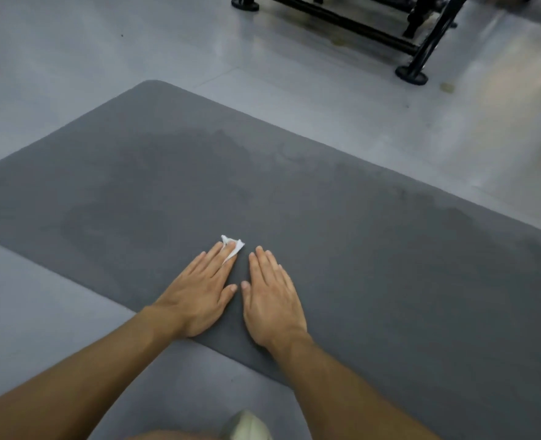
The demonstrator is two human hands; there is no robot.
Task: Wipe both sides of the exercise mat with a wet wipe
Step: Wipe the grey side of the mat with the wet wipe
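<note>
A dark grey exercise mat [358,217] lies flat on the floor, running from upper left to lower right. Darker damp patches show across its middle. My left hand [199,290] lies flat on the mat near its front edge, its straight fingers pressing a crumpled white wet wipe [233,247] that sticks out past the fingertips. Just to the right, my right hand [272,300] rests flat on the mat with fingers straight and nothing under it. The thumbs almost touch.
Pale grey floor [56,312] surrounds the mat. A black metal equipment frame with round feet [412,74] stands on the floor at the upper right, beyond the mat's far edge. A pale shoe tip [246,427] shows at the bottom edge.
</note>
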